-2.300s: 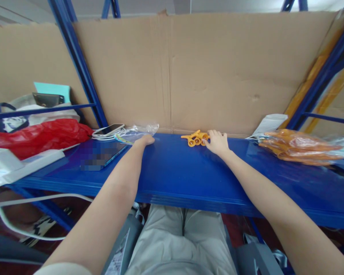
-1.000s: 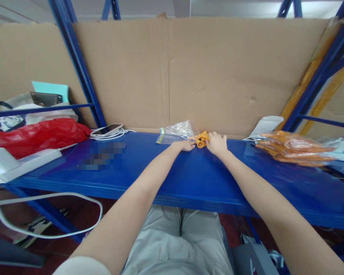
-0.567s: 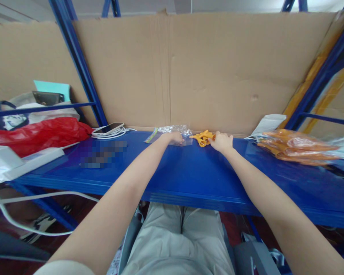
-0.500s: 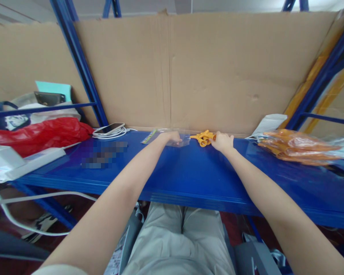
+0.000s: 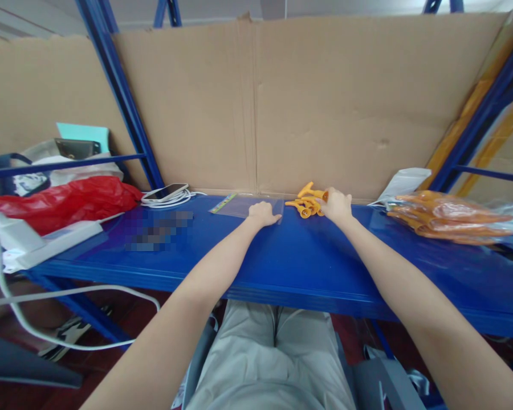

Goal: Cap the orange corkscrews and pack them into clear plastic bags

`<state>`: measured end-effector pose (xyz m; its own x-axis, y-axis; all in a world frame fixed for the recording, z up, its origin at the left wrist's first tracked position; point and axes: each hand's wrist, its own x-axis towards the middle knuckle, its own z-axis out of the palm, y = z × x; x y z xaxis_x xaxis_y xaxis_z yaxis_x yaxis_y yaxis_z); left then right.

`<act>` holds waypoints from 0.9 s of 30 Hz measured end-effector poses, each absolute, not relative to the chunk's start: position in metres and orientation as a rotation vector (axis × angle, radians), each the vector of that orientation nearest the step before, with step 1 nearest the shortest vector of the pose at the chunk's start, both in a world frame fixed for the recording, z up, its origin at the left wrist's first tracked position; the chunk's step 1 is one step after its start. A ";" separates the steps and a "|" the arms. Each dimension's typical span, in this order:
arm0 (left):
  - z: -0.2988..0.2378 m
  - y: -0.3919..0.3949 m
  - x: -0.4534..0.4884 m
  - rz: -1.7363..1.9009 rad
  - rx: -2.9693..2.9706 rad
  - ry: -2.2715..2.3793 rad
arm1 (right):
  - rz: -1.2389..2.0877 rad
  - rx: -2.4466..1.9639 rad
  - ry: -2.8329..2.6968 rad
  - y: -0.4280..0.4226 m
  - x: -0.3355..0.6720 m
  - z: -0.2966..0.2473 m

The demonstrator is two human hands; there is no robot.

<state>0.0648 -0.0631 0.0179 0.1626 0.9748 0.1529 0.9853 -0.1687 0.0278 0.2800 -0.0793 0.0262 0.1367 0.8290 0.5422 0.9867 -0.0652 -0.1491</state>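
Note:
A clear plastic bag with a printed strip at its left end lies flat on the blue shelf. My left hand is over its right end, fingers curled and thumb at the bag's edge; the fingertips are partly hidden. To the right is a small pile of yellow-orange plastic pieces with flared, funnel-like ends. My right hand is closed around one such yellow-orange funnel-shaped piece, raised and tilted over the others.
Clear-wrapped orange packs lie at the right, beside a white packet. A phone with a coiled white cable, a power strip and a red plastic bag are at the left. A cardboard panel stands behind.
The bag now lies flatter, and my left hand has moved slightly right and nearer on it. My right hand has lifted one yellow-orange piece from the pile.

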 end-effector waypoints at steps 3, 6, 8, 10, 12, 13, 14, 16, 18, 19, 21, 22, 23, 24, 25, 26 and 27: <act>0.018 -0.063 0.064 -0.220 -2.339 -1.984 | -0.382 -1.733 -1.803 -0.077 0.276 0.026; 0.017 -0.060 0.058 -0.250 -2.372 -1.973 | -0.306 -1.551 -1.918 -0.075 0.268 0.024; 0.016 -0.059 0.053 -0.295 -2.399 -1.960 | -0.245 -1.500 -1.982 -0.074 0.262 0.021; 0.014 -0.057 0.049 -0.359 -2.417 -1.959 | -0.177 -1.455 -2.054 -0.073 0.259 0.018; 0.013 -0.054 0.046 -0.440 -2.421 -1.969 | -0.130 -1.398 -2.127 -0.072 0.259 0.015; 0.012 -0.053 0.045 -0.481 -2.422 -1.971 | -0.119 -1.373 -2.150 -0.070 0.260 0.013; 0.011 -0.051 0.044 -0.521 -2.425 -1.968 | -0.114 -1.353 -2.164 -0.069 0.262 0.012; 0.009 -0.048 0.044 -0.593 -2.441 -1.937 | -0.104 -1.327 -2.168 -0.066 0.264 0.009; 0.008 -0.045 0.043 -0.658 -2.473 -1.863 | -0.077 -1.304 -2.158 -0.064 0.265 0.008; 0.006 -0.044 0.044 -0.684 -2.488 -1.812 | -0.057 -1.293 -2.152 -0.063 0.266 0.007; 0.005 -0.042 0.044 -0.722 -2.513 -1.686 | -0.017 -1.276 -2.136 -0.062 0.265 0.006; 0.004 -0.041 0.045 -0.736 -2.525 -1.615 | 0.001 -1.265 -2.126 -0.062 0.265 0.006; 0.003 -0.041 0.046 -0.749 -2.536 -1.545 | 0.017 -1.250 -2.117 -0.062 0.264 0.005; 0.003 -0.040 0.047 -0.765 -2.547 -1.482 | 0.036 -1.232 -2.108 -0.061 0.264 0.005; 0.003 -0.040 0.047 -0.785 -2.561 -1.425 | 0.058 -1.211 -2.101 -0.061 0.263 0.004; 0.003 -0.040 0.048 -0.806 -2.575 -1.379 | 0.085 -1.189 -2.093 -0.060 0.263 0.004; 0.003 -0.041 0.050 -0.826 -2.588 -1.342 | 0.117 -1.169 -2.085 -0.059 0.262 0.003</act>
